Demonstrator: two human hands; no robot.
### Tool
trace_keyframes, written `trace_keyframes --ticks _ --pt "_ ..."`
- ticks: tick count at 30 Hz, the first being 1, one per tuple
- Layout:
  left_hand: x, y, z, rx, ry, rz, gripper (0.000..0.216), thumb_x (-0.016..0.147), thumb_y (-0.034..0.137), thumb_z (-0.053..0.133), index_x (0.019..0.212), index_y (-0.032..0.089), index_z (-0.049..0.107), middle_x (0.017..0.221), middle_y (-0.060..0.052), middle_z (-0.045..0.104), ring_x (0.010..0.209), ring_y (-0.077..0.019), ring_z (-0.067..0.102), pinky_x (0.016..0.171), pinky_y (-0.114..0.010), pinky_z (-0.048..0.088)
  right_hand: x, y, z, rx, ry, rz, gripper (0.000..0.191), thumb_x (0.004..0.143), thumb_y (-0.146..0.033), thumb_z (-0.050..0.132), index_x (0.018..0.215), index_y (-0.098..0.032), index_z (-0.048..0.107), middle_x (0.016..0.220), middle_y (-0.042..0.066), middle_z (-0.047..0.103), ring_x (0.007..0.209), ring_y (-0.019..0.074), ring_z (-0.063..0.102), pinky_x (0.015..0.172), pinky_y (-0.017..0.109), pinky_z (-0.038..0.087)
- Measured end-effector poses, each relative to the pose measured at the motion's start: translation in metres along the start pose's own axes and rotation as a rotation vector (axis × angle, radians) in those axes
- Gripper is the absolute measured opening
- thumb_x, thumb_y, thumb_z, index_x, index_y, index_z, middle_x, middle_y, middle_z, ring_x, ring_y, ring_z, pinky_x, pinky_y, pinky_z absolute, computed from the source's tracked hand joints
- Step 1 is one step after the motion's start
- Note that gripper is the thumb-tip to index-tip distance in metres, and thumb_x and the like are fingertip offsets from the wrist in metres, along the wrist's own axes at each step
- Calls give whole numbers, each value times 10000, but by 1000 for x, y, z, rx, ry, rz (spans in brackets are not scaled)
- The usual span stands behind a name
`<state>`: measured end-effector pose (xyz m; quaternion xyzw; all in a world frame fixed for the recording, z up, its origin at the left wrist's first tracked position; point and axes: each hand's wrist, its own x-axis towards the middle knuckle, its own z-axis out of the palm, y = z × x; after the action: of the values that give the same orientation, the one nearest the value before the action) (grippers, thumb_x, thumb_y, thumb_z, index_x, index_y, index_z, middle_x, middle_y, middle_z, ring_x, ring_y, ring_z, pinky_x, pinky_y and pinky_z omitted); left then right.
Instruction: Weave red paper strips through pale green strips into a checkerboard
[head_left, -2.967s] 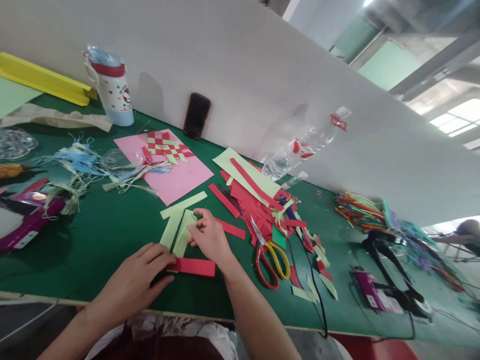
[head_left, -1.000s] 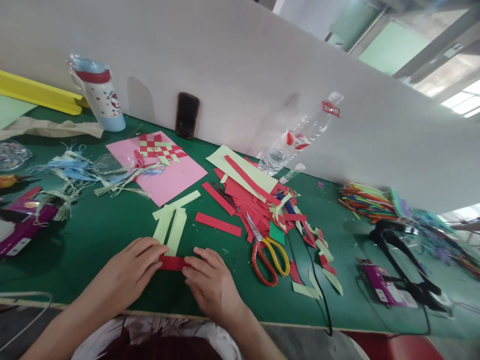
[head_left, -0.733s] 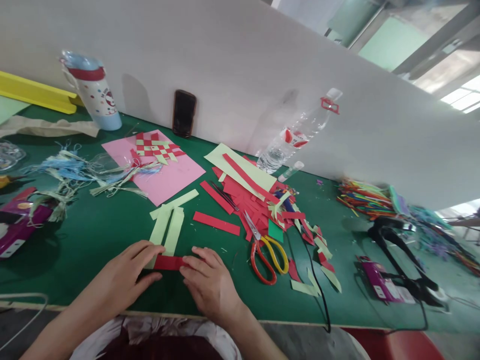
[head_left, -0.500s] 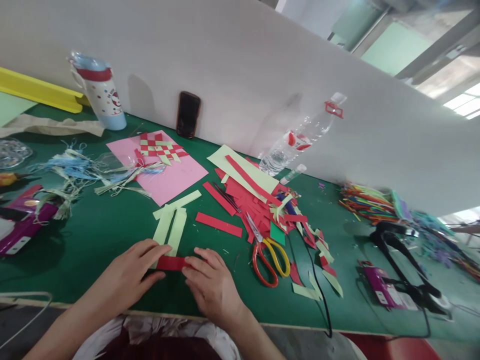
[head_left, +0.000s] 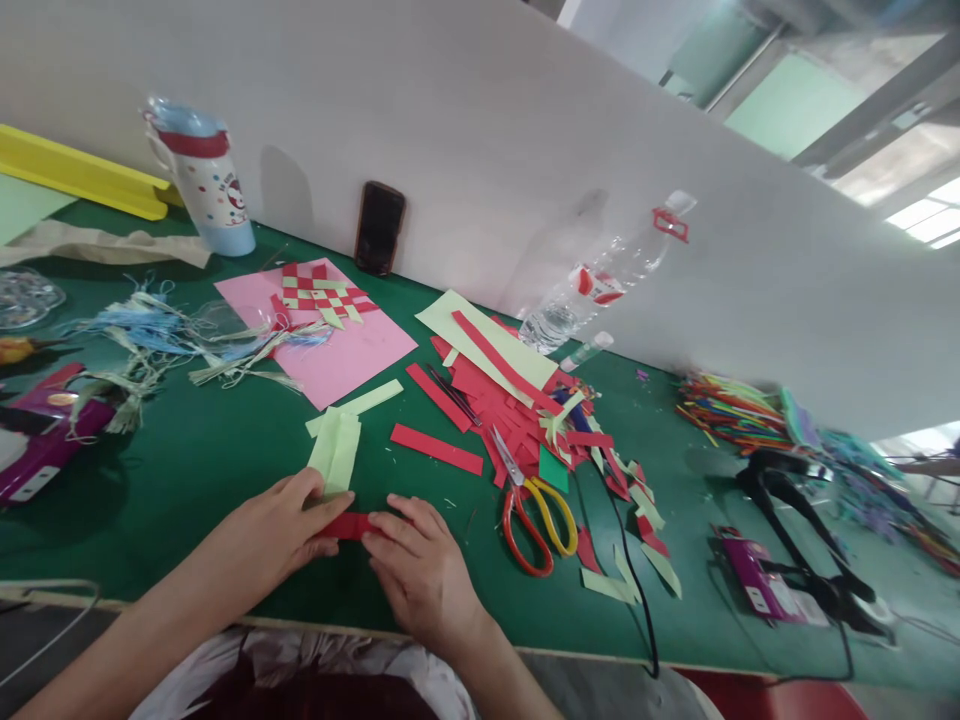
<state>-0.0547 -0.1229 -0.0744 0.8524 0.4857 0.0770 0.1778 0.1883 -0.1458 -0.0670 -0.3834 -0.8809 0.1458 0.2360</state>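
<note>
My left hand (head_left: 277, 530) is closed at the near ends of the pale green paper strips (head_left: 335, 448), its thumb and forefinger pinching where they meet a red paper strip (head_left: 349, 526). The green strips lie against each other and point away from me. Crosswise at their near end runs the red strip, with its right end under the fingers of my right hand (head_left: 424, 560). My right fingers are curled round that end. Another pale green strip (head_left: 375, 398) lies slantwise at the far end. A loose red strip (head_left: 436, 449) rests to the right.
Scissors (head_left: 536, 510) lie right of my hands, beside a heap of red paper (head_left: 487, 395) and scraps. Behind are a pink sheet (head_left: 360, 350) with a woven paper piece (head_left: 319, 293), a phone (head_left: 379, 228), a flask (head_left: 206, 180) and a plastic bottle (head_left: 592, 285). A black cable (head_left: 634, 590) crosses the right side.
The two pale green strips, earlier apart with a gap between them, have come together. My left fingers have shifted right along the red strip. My right hand has hardly moved.
</note>
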Motion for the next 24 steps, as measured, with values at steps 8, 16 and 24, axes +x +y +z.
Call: trace_keyframes --ticks 8,16,24 --pt "-16 -14 3 -121 137 23 455 938 371 572 1389 320 532 1138 -64 635 964 -217 665 807 -295 529 -1 1 0 1 1 -1 245 953 -174 552 1167 -227 660 1199 54 714 1256 253 553 1080 466 453" --pt "-20 -2 -5 -62 212 10 384 876 317 644 1258 290 608 1123 -67 649 1044 -262 602 877 -368 504 0 1 0 -17 3 -1 247 940 -169 570 1157 -237 664 1171 62 719 1250 242 556 1076 453 453" --pt "-8 -4 0 -43 179 79 234 954 296 544 1161 280 650 1046 -44 647 944 -221 606 842 -357 483 1 0 -1 2 -2 -1 240 962 -183 542 1160 -233 670 1184 58 719 1250 249 558 1077 465 456"
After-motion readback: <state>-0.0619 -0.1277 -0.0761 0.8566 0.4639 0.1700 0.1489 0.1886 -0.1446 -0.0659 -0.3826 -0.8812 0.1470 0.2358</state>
